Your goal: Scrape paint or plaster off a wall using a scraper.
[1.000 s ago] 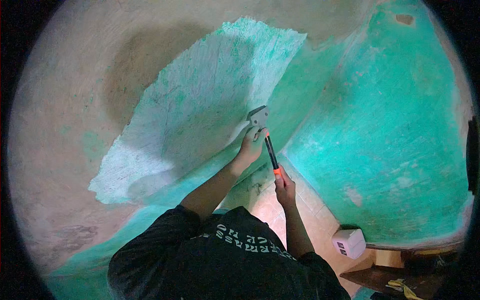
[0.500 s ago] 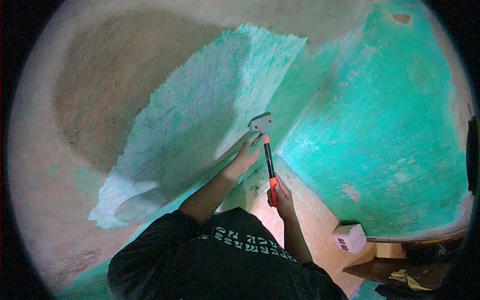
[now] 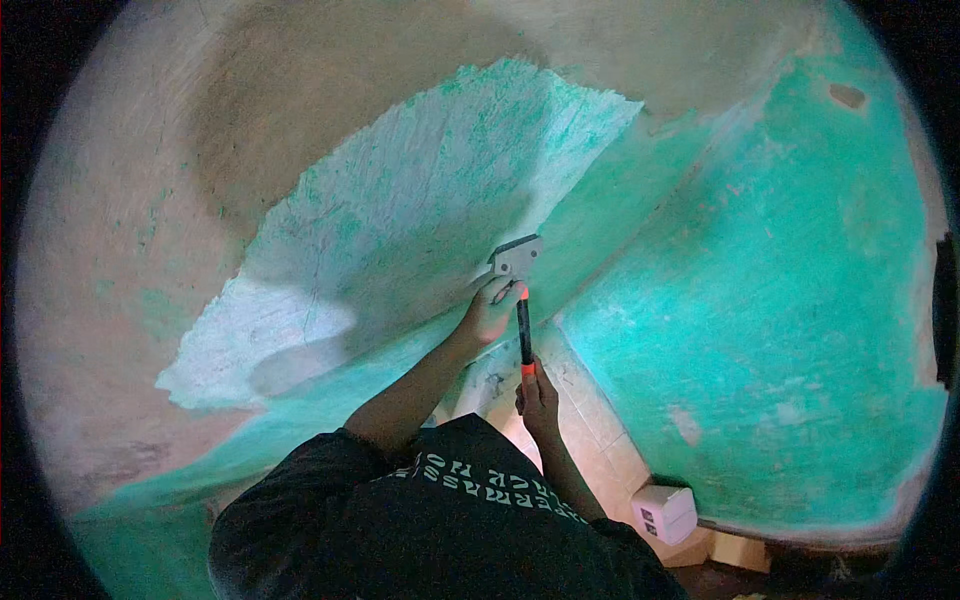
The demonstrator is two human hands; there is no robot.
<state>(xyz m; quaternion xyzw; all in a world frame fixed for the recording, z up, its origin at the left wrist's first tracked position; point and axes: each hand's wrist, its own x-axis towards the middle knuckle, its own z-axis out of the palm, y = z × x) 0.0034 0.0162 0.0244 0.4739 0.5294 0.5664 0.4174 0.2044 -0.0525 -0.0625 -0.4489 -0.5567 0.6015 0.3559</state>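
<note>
Okay, so a scraper (image 3: 517,257) with a wide grey head and a long black-and-orange handle is held in both hands here, pretty much mid-frame, head up and handle running down towards the body. Up near the head, the neck is gripped by the left hand (image 3: 490,312), fingers bent in around it with basically no gap, though the far side of that grip can't be seen. Lower down, the handle is wrapped by the right hand (image 3: 539,400), fingers closed on it just below an orange band. The head is set at the lower right of a big pale patch (image 3: 420,190) on the wall; whether the blade edge is actually touching can't be told. The patch is bordered by bare brownish plaster (image 3: 120,250) and green paint (image 3: 750,320). A white box-shaped container (image 3: 668,513) is seen on the tiled floor (image 3: 590,420), close to the green wall, and a dark shirt (image 3: 440,530) is worn.
</note>
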